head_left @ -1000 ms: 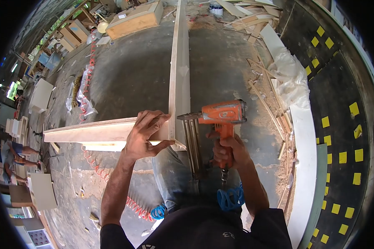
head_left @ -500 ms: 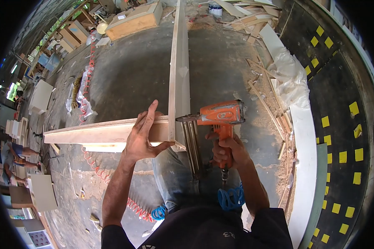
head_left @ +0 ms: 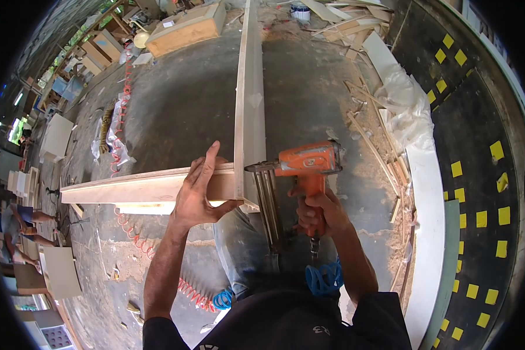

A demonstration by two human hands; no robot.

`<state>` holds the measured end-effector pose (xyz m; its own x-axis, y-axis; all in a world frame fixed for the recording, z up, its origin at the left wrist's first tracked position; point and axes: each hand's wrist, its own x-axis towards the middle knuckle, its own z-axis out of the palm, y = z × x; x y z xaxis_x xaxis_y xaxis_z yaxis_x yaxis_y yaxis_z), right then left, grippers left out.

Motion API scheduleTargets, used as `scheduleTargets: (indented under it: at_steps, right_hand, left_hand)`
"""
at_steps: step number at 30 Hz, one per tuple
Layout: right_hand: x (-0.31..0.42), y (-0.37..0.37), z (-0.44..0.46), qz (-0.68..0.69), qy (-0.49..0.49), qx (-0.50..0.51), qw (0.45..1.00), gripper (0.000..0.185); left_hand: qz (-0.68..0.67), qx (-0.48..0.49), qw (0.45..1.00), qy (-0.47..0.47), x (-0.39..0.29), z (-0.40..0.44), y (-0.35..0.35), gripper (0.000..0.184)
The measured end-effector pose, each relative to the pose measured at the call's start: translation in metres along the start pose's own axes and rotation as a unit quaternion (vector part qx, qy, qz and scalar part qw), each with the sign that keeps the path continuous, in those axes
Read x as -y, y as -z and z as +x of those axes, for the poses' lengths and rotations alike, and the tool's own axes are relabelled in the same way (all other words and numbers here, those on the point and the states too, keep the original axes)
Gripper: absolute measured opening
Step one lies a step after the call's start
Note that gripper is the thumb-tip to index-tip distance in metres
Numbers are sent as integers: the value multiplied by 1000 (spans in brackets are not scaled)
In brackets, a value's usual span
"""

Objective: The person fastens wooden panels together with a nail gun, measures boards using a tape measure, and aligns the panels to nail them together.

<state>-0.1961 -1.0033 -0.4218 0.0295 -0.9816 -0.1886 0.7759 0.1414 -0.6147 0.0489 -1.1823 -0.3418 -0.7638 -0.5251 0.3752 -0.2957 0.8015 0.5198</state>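
Observation:
My right hand (head_left: 321,211) is wrapped around the handle of an orange nail gun (head_left: 307,160), whose long magazine (head_left: 267,204) slants down toward my knee. The gun's nose meets the outer face of a long pale board (head_left: 251,111) that runs away from me. At its near end this board forms a corner with a second wooden board (head_left: 122,185) stretching to the left. My left hand (head_left: 199,189) grips that second board close to the corner, thumb along its near edge and fingers over the top. A blue coiled air hose (head_left: 324,277) hangs below the gun's handle.
A red coiled hose (head_left: 125,111) crosses the floor on the left. Wood scraps (head_left: 356,26) lie at the back right, with plastic sheeting (head_left: 411,111) on the right. A wooden box (head_left: 186,29) stands at the back. Another person (head_left: 26,224) is at far left.
The long board and the nail gun's nose have shifted very slightly left in view. Both hands keep the same grip.

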Motion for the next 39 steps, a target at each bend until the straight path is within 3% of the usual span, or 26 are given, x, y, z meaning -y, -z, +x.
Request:
scheduleTargets:
  at_steps: [24, 30, 31, 34, 35, 37, 38, 39]
  right_hand:
    - [-6, 10, 4, 10, -9, 18, 1000, 40]
    - [13, 10, -12, 23, -18, -28, 999, 35]
    - [18, 17, -17, -19, 11, -86, 996, 35]
    - [33, 60, -25, -142, 74, -239, 958, 30]
    - [38, 71, -25, -145, 67, -239, 958, 30]
    - [49, 91, -22, -409, 86, -365, 832, 30]
    - [49, 113, -22, -414, 80, -360, 832, 30]
    - [44, 143, -20, -550, 106, -396, 728, 33]
  left_hand:
    - [1, -3, 1000, -18, 1, 1, 0, 118]
    - [-3, -10, 1000, -25, 1, 2, 1, 115]
    - [-5, -11, 1000, -22, 1, 2, 1, 115]
    - [12, -7, 999, -38, -1, 4, 2, 112]
    - [15, -6, 999, -35, -3, 4, 2, 109]
    - [16, -10, 1000, -24, -2, 4, 1, 106]
    - [23, -14, 999, -41, 0, 5, 1, 103]
    - [30, -15, 998, -58, 1, 4, 0, 101]
